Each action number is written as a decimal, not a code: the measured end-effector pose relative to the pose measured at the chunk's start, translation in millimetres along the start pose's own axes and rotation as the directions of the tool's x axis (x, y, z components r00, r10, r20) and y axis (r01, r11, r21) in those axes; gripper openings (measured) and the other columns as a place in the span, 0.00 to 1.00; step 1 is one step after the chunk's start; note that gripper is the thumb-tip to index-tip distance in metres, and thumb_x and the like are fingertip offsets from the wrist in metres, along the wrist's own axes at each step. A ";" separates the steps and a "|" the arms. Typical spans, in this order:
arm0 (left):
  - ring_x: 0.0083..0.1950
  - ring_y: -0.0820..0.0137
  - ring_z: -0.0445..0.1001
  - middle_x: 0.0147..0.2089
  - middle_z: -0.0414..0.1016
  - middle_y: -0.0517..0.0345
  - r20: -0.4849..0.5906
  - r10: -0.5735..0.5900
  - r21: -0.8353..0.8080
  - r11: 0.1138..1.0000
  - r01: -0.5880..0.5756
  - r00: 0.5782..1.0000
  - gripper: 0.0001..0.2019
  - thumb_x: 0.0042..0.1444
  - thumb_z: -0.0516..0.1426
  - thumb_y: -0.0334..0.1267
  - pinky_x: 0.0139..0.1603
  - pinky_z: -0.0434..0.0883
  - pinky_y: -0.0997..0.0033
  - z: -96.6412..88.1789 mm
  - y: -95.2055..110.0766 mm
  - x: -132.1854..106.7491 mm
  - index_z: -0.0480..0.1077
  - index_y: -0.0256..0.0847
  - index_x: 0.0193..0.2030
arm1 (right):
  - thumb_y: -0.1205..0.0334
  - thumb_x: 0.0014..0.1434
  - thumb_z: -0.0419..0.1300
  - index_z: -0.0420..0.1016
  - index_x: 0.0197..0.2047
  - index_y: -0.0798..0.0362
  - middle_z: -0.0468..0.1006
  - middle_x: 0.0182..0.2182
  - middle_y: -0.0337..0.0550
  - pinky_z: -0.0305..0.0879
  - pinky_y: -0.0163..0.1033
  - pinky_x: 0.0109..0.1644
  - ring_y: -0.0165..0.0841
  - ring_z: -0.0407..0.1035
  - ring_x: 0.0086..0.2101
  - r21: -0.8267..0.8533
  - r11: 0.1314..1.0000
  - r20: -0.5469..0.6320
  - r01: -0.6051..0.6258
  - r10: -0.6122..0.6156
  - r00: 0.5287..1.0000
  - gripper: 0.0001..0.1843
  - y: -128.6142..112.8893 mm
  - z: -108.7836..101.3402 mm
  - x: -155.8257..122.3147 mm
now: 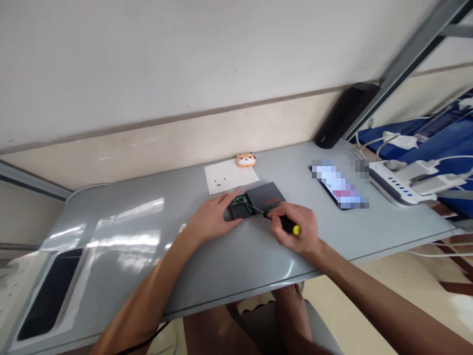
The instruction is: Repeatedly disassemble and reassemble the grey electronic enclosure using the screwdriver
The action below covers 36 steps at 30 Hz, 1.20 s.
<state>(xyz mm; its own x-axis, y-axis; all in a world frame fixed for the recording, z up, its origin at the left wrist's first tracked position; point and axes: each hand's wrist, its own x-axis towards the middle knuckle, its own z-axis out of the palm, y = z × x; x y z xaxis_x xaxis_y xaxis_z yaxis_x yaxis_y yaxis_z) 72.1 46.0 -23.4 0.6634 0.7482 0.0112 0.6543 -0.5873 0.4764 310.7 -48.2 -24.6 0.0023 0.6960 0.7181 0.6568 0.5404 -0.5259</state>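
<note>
A flat dark grey electronic device (266, 196) lies on the table, its left part uncovered to show a green circuit board (242, 201) beside a dark block. My left hand (211, 219) grips the device's left end, thumb along the near edge and fingers along the far one. In my right hand (301, 229) is a screwdriver (287, 224) with a black handle and a yellow end cap, fingers closed round it. The screwdriver's thin shaft points left, its tip at the right edge of the exposed board; whether it touches a screw is too small to tell.
Behind the device, white paper (232, 177) carries several tiny dark pieces and an orange animal-faced case (246, 159). A lit phone (338, 187), a power strip (401, 183) with chargers and a black cylinder (347, 116) are at right. Another phone (51, 293) lies at left.
</note>
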 end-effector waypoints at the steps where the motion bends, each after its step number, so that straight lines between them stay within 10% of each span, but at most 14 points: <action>1: 0.72 0.48 0.75 0.76 0.72 0.51 0.001 -0.005 0.009 1.000 0.005 1.000 0.41 0.66 0.66 0.51 0.73 0.73 0.45 -1.0 0.9 -0.1 0.57 0.55 0.82 | 0.68 0.61 0.59 0.75 0.30 0.44 0.83 0.24 0.37 0.72 0.41 0.29 0.35 0.76 0.23 0.016 0.998 -0.033 -0.058 0.058 0.998 0.10 2.5 -2.7 0.3; 9: 0.69 0.51 0.77 0.72 0.76 0.53 -0.027 0.038 0.048 0.998 -0.036 0.999 0.31 0.66 0.65 0.48 0.73 0.73 0.47 -1.9 1.4 0.1 0.68 0.54 0.75 | 0.63 0.56 0.61 0.76 0.25 0.46 0.84 0.24 0.40 0.71 0.40 0.30 0.37 0.78 0.26 0.122 0.909 -0.158 -0.399 0.414 0.896 0.09 10.8 -9.3 10.2; 26: 0.78 0.47 0.63 0.78 0.66 0.47 -0.074 0.098 0.129 0.988 -0.088 0.992 0.32 0.70 0.60 0.46 0.80 0.62 0.40 -10.3 2.0 -2.0 0.61 0.48 0.79 | 0.63 0.49 0.59 0.73 0.20 0.46 0.76 0.18 0.37 0.63 0.38 0.25 0.33 0.69 0.21 0.201 0.873 -0.224 -0.444 0.482 0.847 0.08 8.1 -15.4 40.0; 36: 0.74 0.51 0.70 0.72 0.74 0.47 -0.074 0.134 0.081 0.988 -0.128 0.988 0.28 0.73 0.58 0.45 0.77 0.66 0.44 13.8 0.8 3.8 0.63 0.47 0.77 | 0.62 0.50 0.60 0.72 0.22 0.49 0.76 0.19 0.36 0.60 0.36 0.26 0.30 0.66 0.21 0.198 0.879 0.034 -0.433 0.435 0.900 0.07 4.7 -3.4 50.3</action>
<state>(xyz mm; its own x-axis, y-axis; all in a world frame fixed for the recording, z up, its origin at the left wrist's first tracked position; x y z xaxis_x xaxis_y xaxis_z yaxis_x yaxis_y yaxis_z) 80.1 44.0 -35.0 0.7164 0.6835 0.1401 0.5913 -0.7014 0.3979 316.5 -12.2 10.6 0.2622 0.8775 0.4016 0.4272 0.2676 -0.8637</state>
